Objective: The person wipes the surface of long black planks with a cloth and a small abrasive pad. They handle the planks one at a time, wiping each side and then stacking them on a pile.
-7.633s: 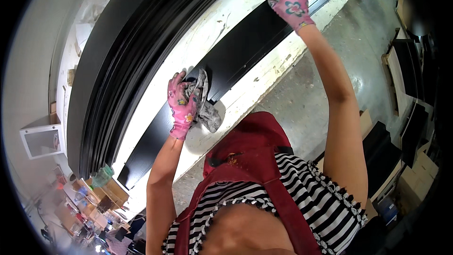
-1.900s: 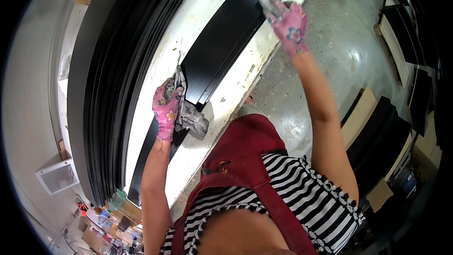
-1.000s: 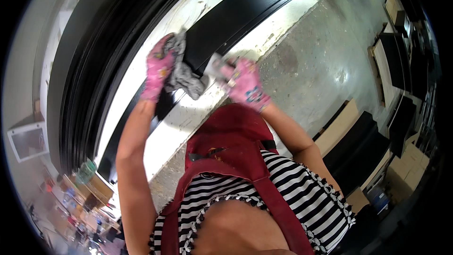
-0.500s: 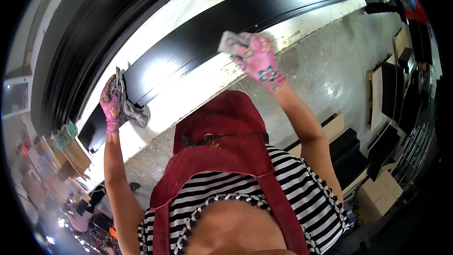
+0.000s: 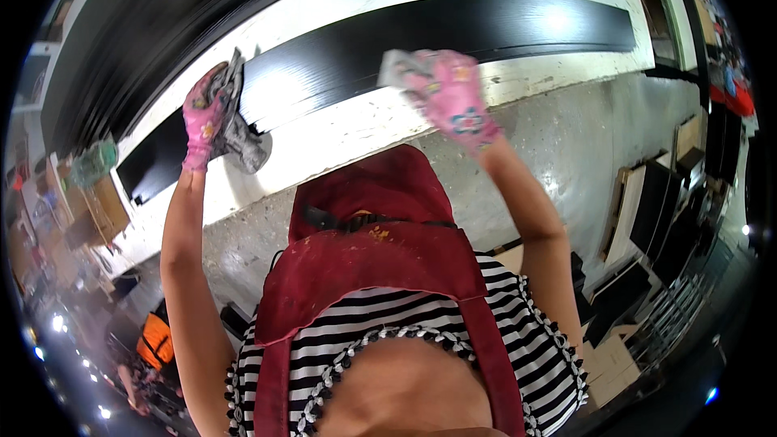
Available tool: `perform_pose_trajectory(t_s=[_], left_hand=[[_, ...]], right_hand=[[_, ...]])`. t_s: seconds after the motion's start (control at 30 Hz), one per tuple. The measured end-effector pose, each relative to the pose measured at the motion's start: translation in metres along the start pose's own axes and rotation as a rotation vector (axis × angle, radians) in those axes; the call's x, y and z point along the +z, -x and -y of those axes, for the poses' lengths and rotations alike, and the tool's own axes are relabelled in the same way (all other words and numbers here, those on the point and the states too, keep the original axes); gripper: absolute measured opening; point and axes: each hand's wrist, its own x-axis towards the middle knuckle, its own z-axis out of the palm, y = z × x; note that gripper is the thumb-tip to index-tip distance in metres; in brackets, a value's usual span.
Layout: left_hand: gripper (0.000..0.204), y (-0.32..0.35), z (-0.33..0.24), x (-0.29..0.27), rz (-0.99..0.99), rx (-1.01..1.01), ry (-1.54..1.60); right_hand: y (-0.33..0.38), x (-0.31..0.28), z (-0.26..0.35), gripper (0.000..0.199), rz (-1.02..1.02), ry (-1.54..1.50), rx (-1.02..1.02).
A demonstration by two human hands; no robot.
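White worktop (image 5: 348, 133) beneath the black board (image 5: 340, 57). Across the board's left part, your gloved left hand (image 5: 204, 113) has its fingers curled around a crumpled grey cloth (image 5: 243, 146); at the board's near edge, just right of its middle, your blurred right hand (image 5: 453, 101) has its fingers grasping a pale pad (image 5: 393, 69).

Flower-patterned pink gloves (image 5: 456, 105) are flashed; the board (image 5: 356, 55) is coloured black, the rag (image 5: 241, 144) mottled grey; the shirt (image 5: 526, 320) is striped black-and-white, the apron (image 5: 368, 267) deep red!
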Motion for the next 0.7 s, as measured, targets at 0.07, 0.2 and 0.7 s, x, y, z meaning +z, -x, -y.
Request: perform_pose_trajectory(t_s=[0.07, 0.2, 0.7], left_hand=[[0.039, -0.006, -0.004, -0.002, 0.038, 0.059, -0.161], [0.042, -0.009, -0.013, 0.0, 0.053, 0.049, -0.23], [0.043, -0.004, -0.025, 0.009, 0.025, 0.016, -0.251]], right_hand=[[-0.029, 0.021, 0.056, 0.028, -0.168, -0.02, -0.133], [-0.041, 0.037, 0.076, 0.024, -0.165, -0.041, -0.209], [-0.008, 0.044, 0.025, 0.035, 0.029, -0.766, 0.256]])
